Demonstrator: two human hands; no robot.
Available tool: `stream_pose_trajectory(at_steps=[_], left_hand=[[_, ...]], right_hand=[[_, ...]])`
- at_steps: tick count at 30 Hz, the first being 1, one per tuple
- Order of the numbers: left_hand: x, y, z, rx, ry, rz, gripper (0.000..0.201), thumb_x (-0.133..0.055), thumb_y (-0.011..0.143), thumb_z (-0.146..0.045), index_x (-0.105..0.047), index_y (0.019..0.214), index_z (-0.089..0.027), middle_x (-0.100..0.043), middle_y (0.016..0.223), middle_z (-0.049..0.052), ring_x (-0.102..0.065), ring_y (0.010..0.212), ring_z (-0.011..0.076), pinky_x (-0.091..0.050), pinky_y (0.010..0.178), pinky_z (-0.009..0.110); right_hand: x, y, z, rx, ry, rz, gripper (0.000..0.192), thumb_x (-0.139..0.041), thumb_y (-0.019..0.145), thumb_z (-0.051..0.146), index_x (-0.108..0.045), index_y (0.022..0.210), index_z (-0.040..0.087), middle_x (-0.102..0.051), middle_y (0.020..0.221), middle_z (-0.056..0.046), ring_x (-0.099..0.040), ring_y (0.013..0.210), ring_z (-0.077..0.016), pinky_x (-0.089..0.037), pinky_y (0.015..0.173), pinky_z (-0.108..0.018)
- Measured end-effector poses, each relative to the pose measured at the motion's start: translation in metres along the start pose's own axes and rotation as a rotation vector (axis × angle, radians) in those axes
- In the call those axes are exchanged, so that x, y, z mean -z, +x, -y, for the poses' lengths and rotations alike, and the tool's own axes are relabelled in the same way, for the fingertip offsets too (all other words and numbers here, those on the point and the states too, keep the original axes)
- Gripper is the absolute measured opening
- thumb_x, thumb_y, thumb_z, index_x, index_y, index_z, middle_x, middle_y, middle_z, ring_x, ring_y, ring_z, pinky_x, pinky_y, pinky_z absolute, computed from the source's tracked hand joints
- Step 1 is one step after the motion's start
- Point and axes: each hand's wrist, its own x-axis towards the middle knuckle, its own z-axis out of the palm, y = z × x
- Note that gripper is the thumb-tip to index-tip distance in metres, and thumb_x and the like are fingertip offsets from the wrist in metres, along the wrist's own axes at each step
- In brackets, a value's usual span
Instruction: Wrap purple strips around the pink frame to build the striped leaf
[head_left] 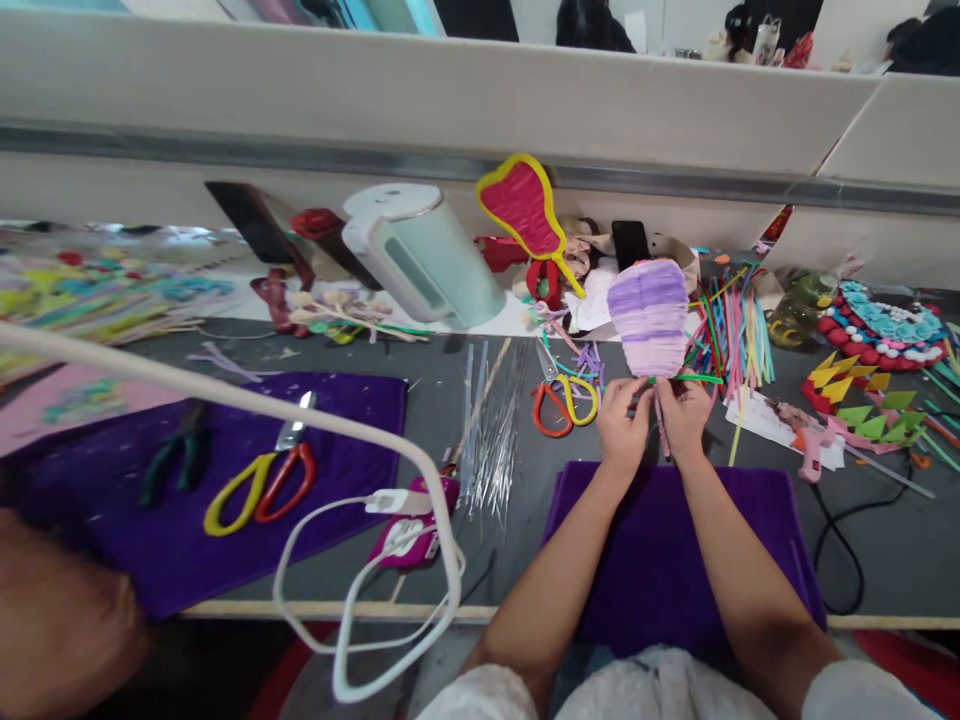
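A fan-shaped piece (648, 315) in purple and pale lilac bands stands upright between my hands, with a thin pinkish stem (663, 425) pointing down below it. A green pipe cleaner (701, 379) crosses the base of the piece and sticks out to the right. My left hand (626, 425) is closed, pinching at the left of that base. On the other side my right hand (685, 415) pinches at the base and the green pipe cleaner. My fingers partly hide the join. Below my wrists lies a folded purple cloth (675, 560).
Left of my hands lie red-and-yellow scissors (564, 400) and silvery wires (491, 440). Colourful pipe cleaners (739, 335) and a pink glue gun (811, 450) with a black cord are on the right. A kettle (424, 255) stands behind; a white cable (442, 540) loops in front.
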Motion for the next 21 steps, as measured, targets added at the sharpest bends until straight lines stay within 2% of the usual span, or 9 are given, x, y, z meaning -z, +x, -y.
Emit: stream_pose_trajectory(at_steps=[5,12,18,21], left_hand=[[-0.0017,0.0003,-0.0026,0.094,-0.119,-0.023,0.016,-0.062,0.084,-0.027,-0.072,0.094,-0.019,-0.066,0.09,0.007,-0.062,0.086,0.0166,-0.05,0.068,0.025],[-0.0069,-0.0005,0.0028,0.381,-0.382,-0.041,0.015,-0.073,0.071,-0.03,-0.074,0.078,-0.017,-0.065,0.074,0.003,-0.059,0.071,0.0138,-0.047,0.065,0.024],[-0.005,0.0052,0.0013,0.648,-0.613,-0.062,0.019,-0.078,0.062,-0.029,-0.075,0.075,-0.016,-0.066,0.066,0.001,-0.054,0.057,0.0099,-0.046,0.06,0.024],[-0.0044,0.0074,0.0004,0.727,-0.667,-0.046,0.018,-0.079,0.06,-0.027,-0.074,0.073,-0.015,-0.065,0.062,0.0,-0.052,0.053,0.0082,-0.044,0.058,0.023]], right_hand=[[-0.001,-0.0029,-0.0013,0.011,-0.027,-0.003,0.02,-0.059,0.078,0.034,-0.061,0.068,0.016,-0.063,0.07,-0.004,-0.056,0.064,-0.0143,-0.047,0.063,-0.026],[-0.0042,-0.0039,-0.0032,-0.047,0.066,0.03,0.021,-0.062,0.075,0.036,-0.06,0.065,0.017,-0.06,0.07,-0.002,-0.055,0.064,-0.0137,-0.046,0.062,-0.026],[-0.0036,-0.0019,-0.0003,-0.067,0.086,0.106,0.02,-0.063,0.075,0.035,-0.062,0.066,0.017,-0.06,0.07,-0.002,-0.054,0.063,-0.0137,-0.045,0.062,-0.026],[-0.0038,-0.0009,-0.0055,-0.089,0.125,0.128,0.018,-0.064,0.075,0.034,-0.062,0.07,0.016,-0.061,0.074,-0.002,-0.054,0.063,-0.0134,-0.046,0.063,-0.027]])
